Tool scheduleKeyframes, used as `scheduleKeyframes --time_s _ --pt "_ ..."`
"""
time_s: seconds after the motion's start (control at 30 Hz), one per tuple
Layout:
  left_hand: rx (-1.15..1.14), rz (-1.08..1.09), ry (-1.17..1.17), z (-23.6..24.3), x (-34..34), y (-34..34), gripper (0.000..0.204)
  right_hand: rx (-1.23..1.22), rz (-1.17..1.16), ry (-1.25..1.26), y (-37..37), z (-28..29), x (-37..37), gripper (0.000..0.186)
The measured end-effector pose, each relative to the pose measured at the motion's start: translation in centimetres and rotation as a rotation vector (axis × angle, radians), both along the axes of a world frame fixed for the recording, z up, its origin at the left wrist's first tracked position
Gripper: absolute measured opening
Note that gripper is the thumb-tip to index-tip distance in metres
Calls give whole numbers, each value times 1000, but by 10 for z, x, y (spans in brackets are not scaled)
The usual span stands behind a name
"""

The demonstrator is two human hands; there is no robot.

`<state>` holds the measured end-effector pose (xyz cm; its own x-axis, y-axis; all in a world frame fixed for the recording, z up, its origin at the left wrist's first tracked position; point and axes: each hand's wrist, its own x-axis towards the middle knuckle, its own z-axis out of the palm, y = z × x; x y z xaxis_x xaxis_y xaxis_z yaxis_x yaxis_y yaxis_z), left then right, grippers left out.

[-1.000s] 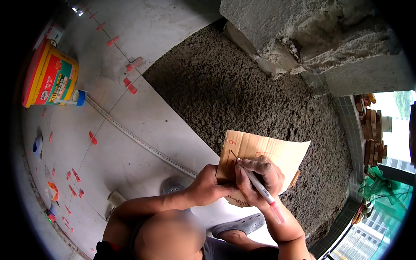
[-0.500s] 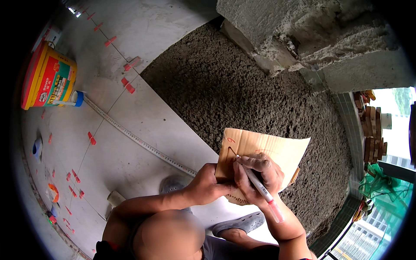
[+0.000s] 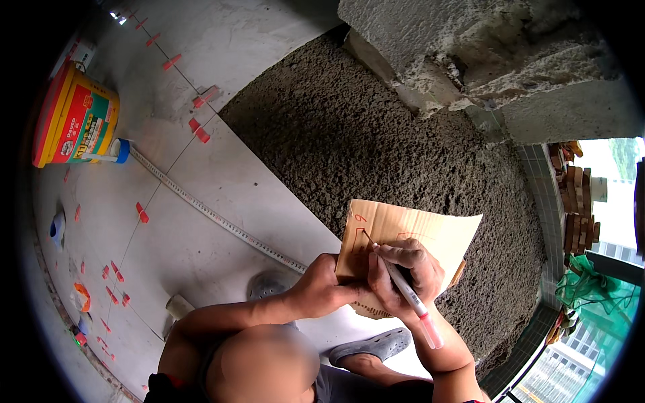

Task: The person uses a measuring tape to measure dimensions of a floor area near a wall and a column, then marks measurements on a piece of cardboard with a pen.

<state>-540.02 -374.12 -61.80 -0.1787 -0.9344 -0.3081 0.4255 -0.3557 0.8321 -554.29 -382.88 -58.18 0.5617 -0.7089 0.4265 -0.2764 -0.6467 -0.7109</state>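
Observation:
My left hand (image 3: 322, 289) grips the lower left edge of a piece of brown cardboard (image 3: 437, 235) marked in red. My right hand (image 3: 413, 272) is closed round a white marker (image 3: 416, 302) with a red end, its tip on a drawn red shape at the cardboard's left side. Behind my hands, a tape measure (image 3: 218, 215) lies stretched over pale floor tiles (image 3: 201, 168) toward a yellow-and-red bucket (image 3: 87, 117), where a small blue-and-white roll (image 3: 122, 151) sits. A grey clog (image 3: 369, 346) shows below the cardboard, beside a blurred round shape at the lower edge.
Coarse grey mortar (image 3: 336, 121) covers the floor beside the tiles, under a rough concrete block (image 3: 484, 54) at upper right. Red levelling clips (image 3: 199, 129) dot the tile joints. Stacked reddish pieces (image 3: 574, 201) and green netting (image 3: 598, 292) stand at the right, a short pipe (image 3: 179, 307) at lower left.
My right hand and the marker have shifted slightly to the right since half a second ago, with the tip moving along the red outline. My left hand holds still.

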Motion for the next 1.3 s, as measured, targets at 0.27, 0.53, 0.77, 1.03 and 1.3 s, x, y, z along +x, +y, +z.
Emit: scheduleKeyframes --time_s 0.27,0.53,0.77,1.03,1.3 --pt "-40 -14 -32 -3 0 2 22 18 26 -1 3 1 -2 22" --pt "-33 16 5 -6 -3 3 26 -10 73 -33 2 0 1 18" --pt "-8 -26 -1 -4 0 2 31 0 91 -39 3 0 0 18" --pt "13 -21 35 -1 0 1 34 5 106 -44 2 1 0 19" --pt "-4 -11 34 -5 -3 1 31 -11 95 -47 3 1 -1 20"
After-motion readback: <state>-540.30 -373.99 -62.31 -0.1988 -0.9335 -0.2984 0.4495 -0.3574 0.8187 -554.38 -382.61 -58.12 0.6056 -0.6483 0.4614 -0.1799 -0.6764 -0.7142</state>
